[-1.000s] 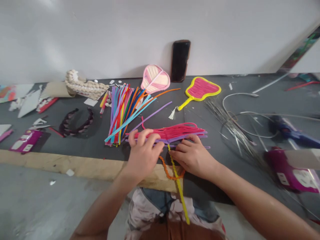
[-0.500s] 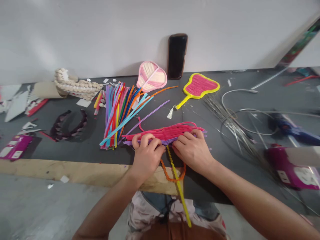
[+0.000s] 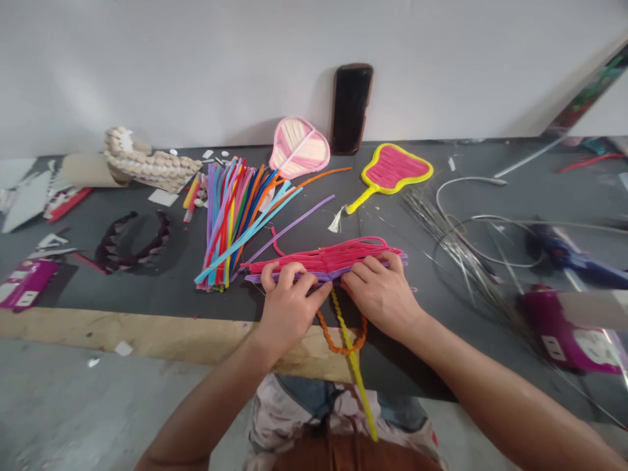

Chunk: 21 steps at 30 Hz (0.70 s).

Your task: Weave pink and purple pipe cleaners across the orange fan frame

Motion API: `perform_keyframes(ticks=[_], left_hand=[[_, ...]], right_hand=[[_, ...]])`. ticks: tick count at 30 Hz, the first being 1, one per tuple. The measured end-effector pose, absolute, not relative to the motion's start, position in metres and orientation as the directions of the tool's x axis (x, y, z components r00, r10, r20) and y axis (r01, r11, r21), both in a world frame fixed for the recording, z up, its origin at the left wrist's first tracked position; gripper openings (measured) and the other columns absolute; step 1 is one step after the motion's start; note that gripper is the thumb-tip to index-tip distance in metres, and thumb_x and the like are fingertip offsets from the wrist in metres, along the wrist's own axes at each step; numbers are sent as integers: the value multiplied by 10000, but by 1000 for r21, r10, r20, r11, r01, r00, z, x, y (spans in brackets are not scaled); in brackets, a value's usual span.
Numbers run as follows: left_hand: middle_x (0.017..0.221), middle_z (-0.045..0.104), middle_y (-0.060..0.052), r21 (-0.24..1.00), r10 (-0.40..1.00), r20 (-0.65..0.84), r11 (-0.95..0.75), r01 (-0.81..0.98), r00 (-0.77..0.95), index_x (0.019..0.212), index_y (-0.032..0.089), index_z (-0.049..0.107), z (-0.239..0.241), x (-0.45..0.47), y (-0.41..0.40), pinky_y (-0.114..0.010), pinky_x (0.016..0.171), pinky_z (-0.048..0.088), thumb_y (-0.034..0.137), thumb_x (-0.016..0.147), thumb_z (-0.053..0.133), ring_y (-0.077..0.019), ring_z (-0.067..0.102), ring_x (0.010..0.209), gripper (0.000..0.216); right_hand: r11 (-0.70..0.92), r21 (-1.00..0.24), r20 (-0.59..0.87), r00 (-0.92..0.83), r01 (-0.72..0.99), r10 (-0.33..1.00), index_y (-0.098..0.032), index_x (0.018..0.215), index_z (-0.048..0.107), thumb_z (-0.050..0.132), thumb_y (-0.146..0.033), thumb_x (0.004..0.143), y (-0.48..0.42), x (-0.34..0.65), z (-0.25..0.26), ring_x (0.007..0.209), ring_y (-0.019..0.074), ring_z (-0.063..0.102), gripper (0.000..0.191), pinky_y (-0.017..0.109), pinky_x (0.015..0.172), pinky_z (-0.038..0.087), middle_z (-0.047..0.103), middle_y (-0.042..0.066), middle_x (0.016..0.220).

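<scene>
A flat bundle of pink and purple pipe cleaners [image 3: 338, 256] lies across the dark mat. My left hand [image 3: 287, 307] pinches its near edge just left of the middle, fingers closed on the strands. My right hand [image 3: 383, 294] presses and grips the bundle just right of the middle. A twisted yellow stem [image 3: 350, 353] runs from between my hands toward me. An orange twisted loop [image 3: 338, 340] curls around that stem below my hands.
A fan of loose coloured pipe cleaners [image 3: 235, 216] lies to the left. Behind are a pink-and-cream fan [image 3: 298, 149], a yellow-rimmed pink fan [image 3: 392, 170] and a phone [image 3: 350, 108] leaning on the wall. Thin wires [image 3: 456, 242] and a glue gun [image 3: 569, 255] lie right; a dark headband [image 3: 132, 242] left.
My hands have closed in toward the middle of the bundle, the left hand's fingers curling tighter onto it. The view has shifted slightly.
</scene>
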<state>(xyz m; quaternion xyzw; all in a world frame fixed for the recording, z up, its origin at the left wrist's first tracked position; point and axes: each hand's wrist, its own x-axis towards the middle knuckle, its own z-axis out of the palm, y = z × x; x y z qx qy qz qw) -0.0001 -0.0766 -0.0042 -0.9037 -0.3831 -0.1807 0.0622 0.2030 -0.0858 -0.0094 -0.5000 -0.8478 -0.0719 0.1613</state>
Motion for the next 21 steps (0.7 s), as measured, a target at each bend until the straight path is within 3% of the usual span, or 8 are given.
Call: perform_keyframes(ticks=[8,11,14,17,21], left_hand=[[867,678,-21,-42,635,380,-715,698,672,1010,292,710,-2,1,-77,-530,991,203,184,909,573,-256,484,1008,201],[892,683,-16,-45,645,353,-712,700,678,1028,307,697,-1,1,-77,-538,990,202,156,891,571,-261,473,1009,240],[904,685,-11,-28,649,345,-715,698,678,1032,308,686,-2,0,-77,-538,983,213,142,870,583,-262,470,1007,254],[899,678,-14,-20,637,360,-726,688,682,1035,297,683,-3,-1,-75,-537,983,219,126,858,580,-260,473,1004,266],[892,662,-17,-13,626,370,-735,678,686,1048,290,681,-5,-2,-73,-532,1001,207,117,867,559,-250,475,1010,278]], right_hand=[[471,-49,346,-428,881,835,-194,785,638,547,-173,938,-85,207,-4,781,188,524,179,407,874,268,658,13,746],[433,-182,398,-337,883,853,-213,879,668,541,-243,953,-81,227,5,813,188,573,150,376,841,322,700,18,824],[291,-361,397,-137,886,908,-204,920,675,499,-277,955,-81,263,22,779,180,601,194,311,719,394,704,43,839],[24,-515,194,90,857,977,-216,876,672,528,-334,910,-86,297,40,619,151,580,189,273,595,404,674,11,713],[-129,-563,-182,29,817,983,-237,841,692,597,-445,840,-88,313,48,593,148,602,228,257,555,420,688,-11,687]])
